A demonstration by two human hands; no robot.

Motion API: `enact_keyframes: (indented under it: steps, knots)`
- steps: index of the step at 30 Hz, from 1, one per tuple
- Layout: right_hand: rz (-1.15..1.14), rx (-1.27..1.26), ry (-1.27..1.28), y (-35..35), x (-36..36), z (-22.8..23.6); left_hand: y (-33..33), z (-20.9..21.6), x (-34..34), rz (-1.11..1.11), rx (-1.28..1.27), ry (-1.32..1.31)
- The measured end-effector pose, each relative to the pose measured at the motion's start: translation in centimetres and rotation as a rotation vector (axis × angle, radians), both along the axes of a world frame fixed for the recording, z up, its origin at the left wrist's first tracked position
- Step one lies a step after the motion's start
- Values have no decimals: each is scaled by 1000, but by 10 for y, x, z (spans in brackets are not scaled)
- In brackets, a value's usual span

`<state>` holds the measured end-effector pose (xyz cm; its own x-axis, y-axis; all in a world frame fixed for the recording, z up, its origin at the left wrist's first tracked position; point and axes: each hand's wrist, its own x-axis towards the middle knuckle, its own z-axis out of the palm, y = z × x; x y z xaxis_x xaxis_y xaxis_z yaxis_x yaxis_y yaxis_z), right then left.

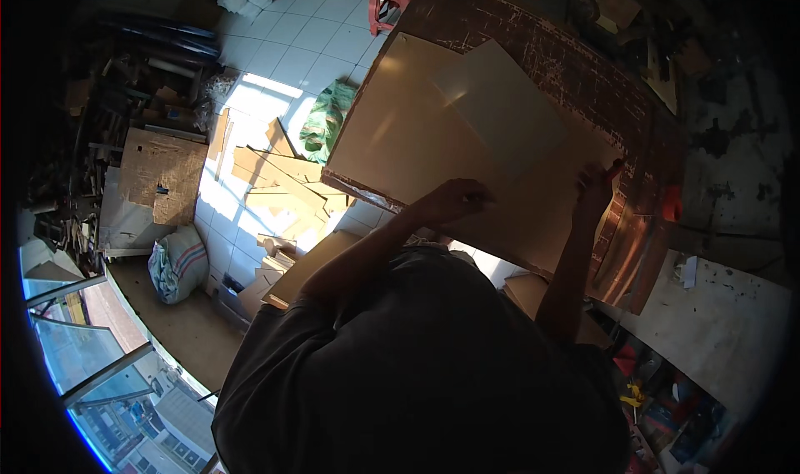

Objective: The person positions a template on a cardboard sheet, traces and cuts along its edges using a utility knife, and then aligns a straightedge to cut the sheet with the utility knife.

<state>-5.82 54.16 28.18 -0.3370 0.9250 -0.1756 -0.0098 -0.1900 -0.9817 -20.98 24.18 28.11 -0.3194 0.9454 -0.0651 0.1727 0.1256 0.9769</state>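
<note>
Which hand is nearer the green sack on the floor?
Left: your left hand is right of the green sack; your right hand is farther right, near the edge of the brown sheet.

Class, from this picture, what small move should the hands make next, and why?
Perhaps the left hand should draw the smaller grey sheet fully onto the large brown sheet: it lies askew, one corner past the brown sheet's far edge, and neither hand appears to touch it.

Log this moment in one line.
left hand: over board; right hand: by board's right edge; grips: unclear; grey sheet: on board; board: on table
</note>
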Motion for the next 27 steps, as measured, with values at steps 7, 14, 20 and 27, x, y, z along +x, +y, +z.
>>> enact_keyframes:
  steps: [7, 14, 20, 27]
  knots:
    - [5, -83, -103, -51, 70, 8, -50, 105, 8, -387, 233, -353]
    - [-114, 50, -126, -35, 159, -16, -69, 214, -2, -686, 698, -976]
    - [-160, 194, -223, 4, 229, -26, -44, 279, 58, -590, 1054, -960]
    - [72, 482, -1329, 100, 311, -94, 12, 271, 111, -896, 1062, -843]
